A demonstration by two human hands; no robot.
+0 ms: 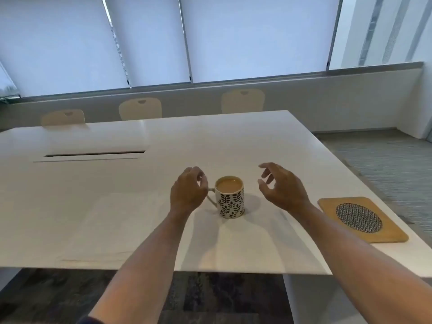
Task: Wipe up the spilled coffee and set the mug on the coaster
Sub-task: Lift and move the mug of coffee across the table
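Note:
A white mug point(230, 202) with a dark leaf pattern stands upright on the white table point(117, 183), filled with milky coffee, its handle pointing left. My left hand point(188, 189) hovers right beside the handle, fingers curled, holding nothing. My right hand point(281, 185) is to the right of the mug, a short gap away, fingers spread and curved. A wooden coaster point(362, 218) with a round woven centre lies at the table's right edge. White paper towels point(121, 220) lie flat on the table to the left of my left arm. I see no clear spill.
A long cable slot point(93, 155) is cut into the table at the back left. Three pale chairs point(140, 108) stand behind the far edge, under shaded windows. The near table edge point(187, 270) runs under my forearms; carpet lies to the right.

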